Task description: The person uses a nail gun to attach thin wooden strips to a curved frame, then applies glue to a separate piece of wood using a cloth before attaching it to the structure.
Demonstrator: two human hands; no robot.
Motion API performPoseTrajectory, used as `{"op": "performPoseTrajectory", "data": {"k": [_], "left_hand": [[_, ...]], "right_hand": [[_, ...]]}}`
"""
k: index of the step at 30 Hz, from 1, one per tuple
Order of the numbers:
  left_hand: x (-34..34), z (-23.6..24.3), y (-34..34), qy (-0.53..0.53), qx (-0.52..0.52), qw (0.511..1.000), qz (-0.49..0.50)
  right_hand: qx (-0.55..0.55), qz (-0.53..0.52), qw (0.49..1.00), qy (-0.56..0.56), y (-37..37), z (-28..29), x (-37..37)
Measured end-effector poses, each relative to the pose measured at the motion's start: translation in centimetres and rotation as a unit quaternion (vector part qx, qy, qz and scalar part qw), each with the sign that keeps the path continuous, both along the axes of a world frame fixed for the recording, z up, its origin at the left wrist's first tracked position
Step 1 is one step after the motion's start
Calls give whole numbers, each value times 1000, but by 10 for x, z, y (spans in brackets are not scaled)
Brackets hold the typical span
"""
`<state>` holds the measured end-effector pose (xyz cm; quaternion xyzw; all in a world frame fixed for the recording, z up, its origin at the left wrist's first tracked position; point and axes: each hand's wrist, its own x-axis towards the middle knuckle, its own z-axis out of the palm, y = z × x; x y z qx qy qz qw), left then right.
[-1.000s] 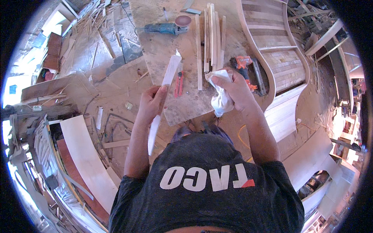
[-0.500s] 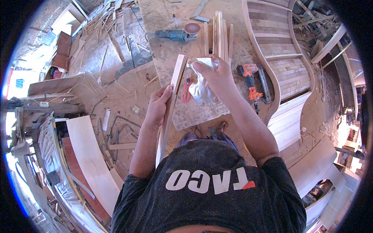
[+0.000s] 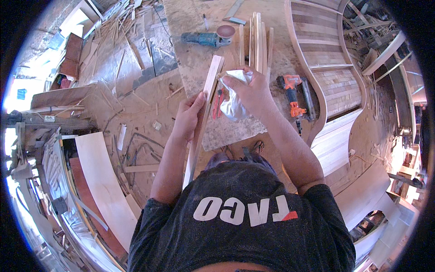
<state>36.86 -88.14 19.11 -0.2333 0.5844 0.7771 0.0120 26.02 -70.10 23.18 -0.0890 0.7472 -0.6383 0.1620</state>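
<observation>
My left hand [image 3: 192, 115] is closed on a long pale wooden strip [image 3: 213, 68], held upright along the left of the board below. My right hand [image 3: 251, 93] grips a crumpled white cloth or bag [image 3: 233, 106], I cannot tell which, with the thumb pressed over it, close beside the strip's upper part. Red-handled pliers [image 3: 216, 109] lie on the board [image 3: 195, 68], partly hidden behind the white bundle. To the right is an orange and black power tool [image 3: 290, 88].
An angle grinder [image 3: 199, 38] with a sanding disc and several loose strips [image 3: 258, 36] lie on the board. A curved slatted wooden piece [image 3: 331, 90] fills the right side. Scrap wood [image 3: 127, 50] litters the back left; curved panels [image 3: 102, 181] lie at lower left.
My right hand has moved left with the white bundle, bringing it close to the strip. My left hand and the strip have shifted slightly right and, most recently, up.
</observation>
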Motion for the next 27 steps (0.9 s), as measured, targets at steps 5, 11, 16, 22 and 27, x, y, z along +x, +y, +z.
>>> {"op": "performPoseTrajectory", "data": {"k": [5,11,16,22,27], "left_hand": [[-9,1,-5,16,34,999,-17],[-22,3,-6,15,46,999,19],[-40,8,-3,45,17,999,25],[-58,19,0,94,47,993,53],[-72,24,-6,95,64,991,75]], "right_hand": [[58,16,997,43,-1,-7,6],[67,47,994,68,-1,0,18],[72,76,991,85,-1,-20,24],[88,96,988,85,-4,-2,34],[110,118,983,92,-1,-5,41]]}}
